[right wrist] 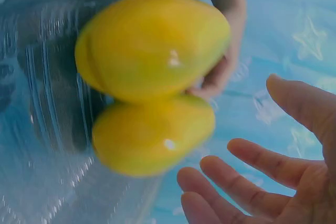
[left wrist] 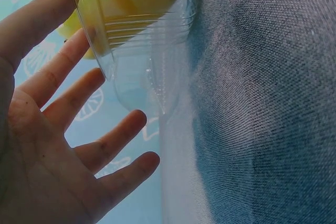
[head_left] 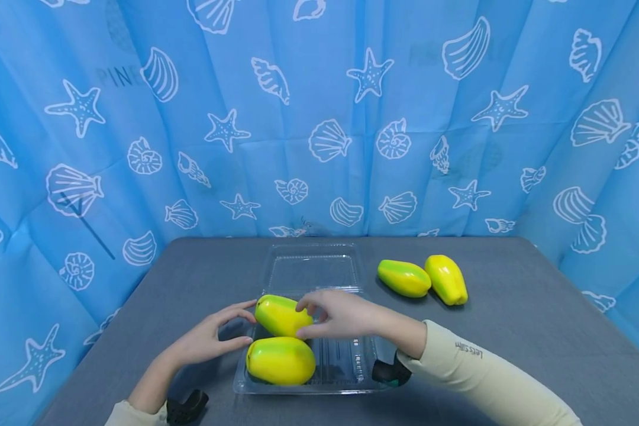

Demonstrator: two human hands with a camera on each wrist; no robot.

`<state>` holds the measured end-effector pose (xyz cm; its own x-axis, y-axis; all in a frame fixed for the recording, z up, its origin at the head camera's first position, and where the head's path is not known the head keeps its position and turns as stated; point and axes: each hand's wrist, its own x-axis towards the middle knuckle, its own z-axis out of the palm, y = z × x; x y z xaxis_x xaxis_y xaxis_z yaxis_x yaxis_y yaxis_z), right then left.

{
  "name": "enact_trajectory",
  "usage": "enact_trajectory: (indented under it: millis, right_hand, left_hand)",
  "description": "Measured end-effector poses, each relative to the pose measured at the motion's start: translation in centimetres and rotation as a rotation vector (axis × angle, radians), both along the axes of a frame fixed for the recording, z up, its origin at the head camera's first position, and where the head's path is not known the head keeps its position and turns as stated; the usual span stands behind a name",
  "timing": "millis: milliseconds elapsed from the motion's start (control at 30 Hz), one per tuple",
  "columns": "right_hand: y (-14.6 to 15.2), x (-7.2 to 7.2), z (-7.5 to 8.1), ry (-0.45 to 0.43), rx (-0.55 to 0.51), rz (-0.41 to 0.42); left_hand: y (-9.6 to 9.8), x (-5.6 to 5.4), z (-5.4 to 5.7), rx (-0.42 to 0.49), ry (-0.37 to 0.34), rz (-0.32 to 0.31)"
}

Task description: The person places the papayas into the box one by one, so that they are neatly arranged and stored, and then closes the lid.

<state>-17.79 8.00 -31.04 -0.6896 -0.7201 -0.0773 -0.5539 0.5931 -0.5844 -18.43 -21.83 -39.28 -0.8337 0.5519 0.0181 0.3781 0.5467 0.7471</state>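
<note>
Two yellow-green papayas lie side by side in the left half of a clear plastic container, a near papaya [head_left: 281,362] and a far papaya [head_left: 278,316]. My left hand [head_left: 207,337] is at the container's left side with its fingers spread; in the left wrist view its fingertips [left wrist: 97,77] are against or close to the clear wall. Over the right end of the far papaya hovers my right hand [head_left: 343,313], its fingers loosely bent. The right wrist view shows those fingers [right wrist: 252,187] apart from both fruits. The container base [head_left: 341,364] shows bare ribbed plastic on its right.
The container's clear lid [head_left: 314,272] lies folded back behind the base. Two more papayas, a left one [head_left: 403,278] and a right one [head_left: 446,279], rest at the back right of the grey table [head_left: 202,266]. A blue shell-patterned curtain [head_left: 298,148] surrounds the table.
</note>
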Motion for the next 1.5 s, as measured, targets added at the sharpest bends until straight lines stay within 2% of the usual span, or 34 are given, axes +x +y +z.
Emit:
enact_trajectory:
  millis: [200, 567, 867, 1167, 1500]
  right_hand:
    - [3.2, -0.4, 0.0, 0.023, -0.113, -0.061]
    - [8.0, -1.1, -1.6, 0.046, -0.203, -0.266]
    - [11.4, -3.2, -3.5, 0.203, -0.268, -0.428]
    - [14.4, -4.9, -5.2, 0.300, -0.223, -0.579]
    - [15.4, -5.7, -6.1, 0.295, -0.150, -0.651]
  left_hand:
    - [-0.2, 0.0, -0.3, 0.017, 0.000, -0.007]
    - [-0.2, 0.0, -0.2, 0.010, -0.004, 0.003]
    - [-0.2, -0.1, -0.1, 0.008, -0.004, 0.002]
    - [-0.1, -0.1, -0.1, 0.007, -0.015, 0.010]
    - [0.0, 0.0, 0.0, 0.008, -0.019, 0.014]
